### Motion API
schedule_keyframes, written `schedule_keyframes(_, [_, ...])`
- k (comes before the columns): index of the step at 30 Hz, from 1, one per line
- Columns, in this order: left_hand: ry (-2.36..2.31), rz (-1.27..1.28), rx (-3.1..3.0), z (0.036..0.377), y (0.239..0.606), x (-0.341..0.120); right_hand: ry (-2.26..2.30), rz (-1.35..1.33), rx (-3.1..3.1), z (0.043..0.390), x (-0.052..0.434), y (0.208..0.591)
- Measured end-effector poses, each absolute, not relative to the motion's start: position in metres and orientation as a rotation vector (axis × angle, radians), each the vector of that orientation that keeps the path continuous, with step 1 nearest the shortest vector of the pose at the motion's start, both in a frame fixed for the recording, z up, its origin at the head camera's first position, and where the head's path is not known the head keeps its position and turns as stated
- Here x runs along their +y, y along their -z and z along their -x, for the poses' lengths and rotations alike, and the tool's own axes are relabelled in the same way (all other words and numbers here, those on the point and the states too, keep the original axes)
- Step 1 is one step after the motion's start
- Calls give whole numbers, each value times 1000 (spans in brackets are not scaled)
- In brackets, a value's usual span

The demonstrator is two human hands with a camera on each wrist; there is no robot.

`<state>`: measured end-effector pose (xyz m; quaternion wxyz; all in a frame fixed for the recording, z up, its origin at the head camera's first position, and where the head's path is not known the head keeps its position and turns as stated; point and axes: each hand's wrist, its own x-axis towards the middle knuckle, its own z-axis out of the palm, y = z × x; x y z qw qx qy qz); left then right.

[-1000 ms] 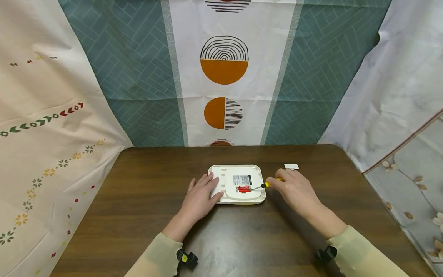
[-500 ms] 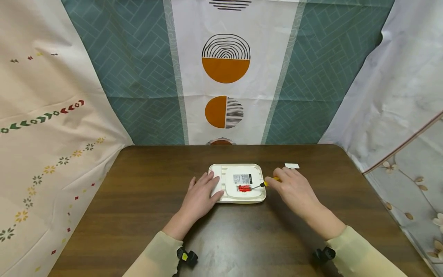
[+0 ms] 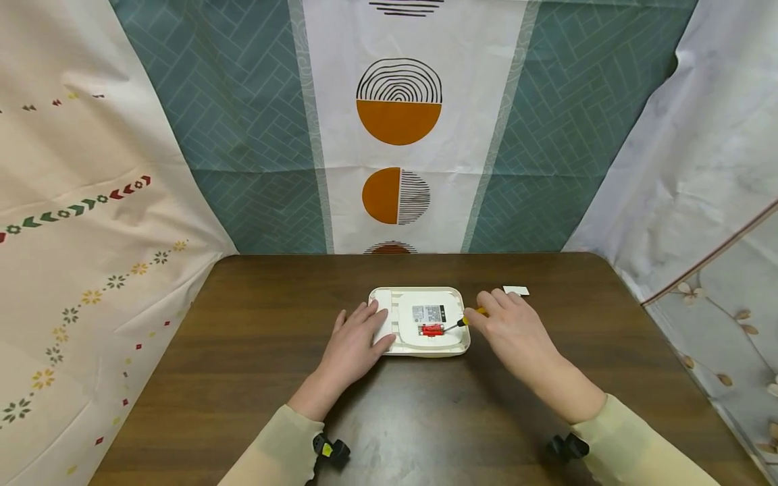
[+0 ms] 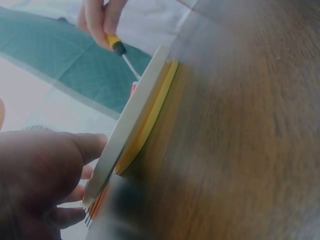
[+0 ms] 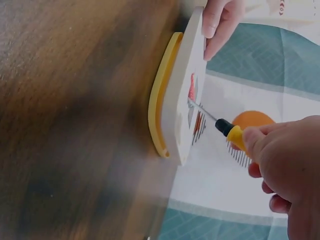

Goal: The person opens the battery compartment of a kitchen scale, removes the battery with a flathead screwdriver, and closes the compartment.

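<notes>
The left hand [image 3: 354,346] lies with straight fingers on the nine-o'clock end of the white device [image 3: 419,322], pressing it down onto the dark wooden worktop [image 3: 243,351]; its grip is flat and released, curled round nothing. It has kept that place through the last second. The device rests face down at the middle of the worktop, its yellow underside edge [image 4: 155,112] showing in the left wrist view, and it too has not shifted.

At its centre sits a label [image 3: 427,313] with a red part [image 3: 431,330] just below it. The thin metal tip of the screwdriver [image 3: 471,318] meets the device at that red part.

At three o'clock of the device, the right hand [image 3: 513,331] pinches the yellow-and-black handle in a clenched grip. This hand has crept slightly toward the device, so less handle shows and the shaft looks shorter. By my judgement the work at the red part continues with small motions only, and nothing has come free.

A small white piece [image 3: 516,291] lies at one o'clock, apart from the hand.
</notes>
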<state>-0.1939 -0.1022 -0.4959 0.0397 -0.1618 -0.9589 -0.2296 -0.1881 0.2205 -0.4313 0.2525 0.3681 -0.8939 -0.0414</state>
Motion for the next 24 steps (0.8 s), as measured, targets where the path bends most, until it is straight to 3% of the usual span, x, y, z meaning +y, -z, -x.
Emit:
schedule_keyframes(10, [695,496,-2940,194,496,-102,69,-977,-2465,188,218,429])
schedule_keyframes(24, [684,508,-2934,194,497,-102,-310,-863,-2486,197,247,457])
